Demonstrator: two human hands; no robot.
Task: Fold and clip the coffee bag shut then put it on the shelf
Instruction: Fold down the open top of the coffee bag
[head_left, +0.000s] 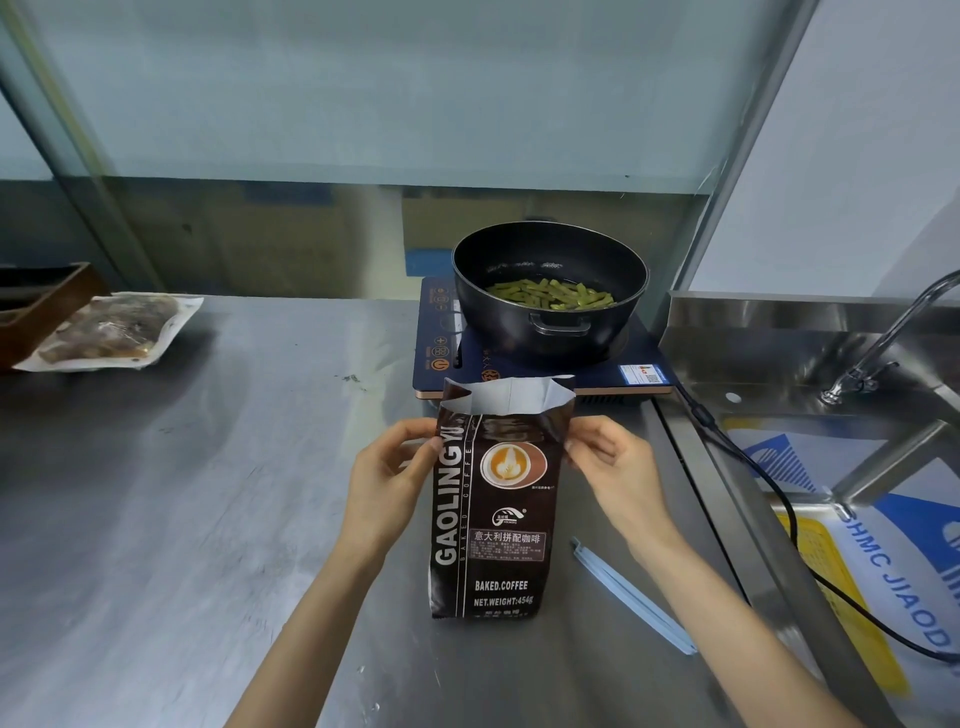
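Observation:
A dark brown coffee bag (493, 551) stands upright on the steel counter (208, 493), its top open and showing the silver lining. My left hand (387, 475) pinches the bag's upper left edge. At the upper right edge my right hand (613, 467) grips the bag too. A long light-blue sealing clip (631, 595) lies flat on the counter just right of the bag, under my right forearm and untouched. No shelf is in view.
Behind the bag, a black pan of green beans (550, 291) sits on a blue induction cooker (639, 358). A vacuum-packed food pouch (111, 332) and a dark wooden box (31, 306) lie far left. To the right: a sink with faucet (883, 343) and a black power cable (769, 467).

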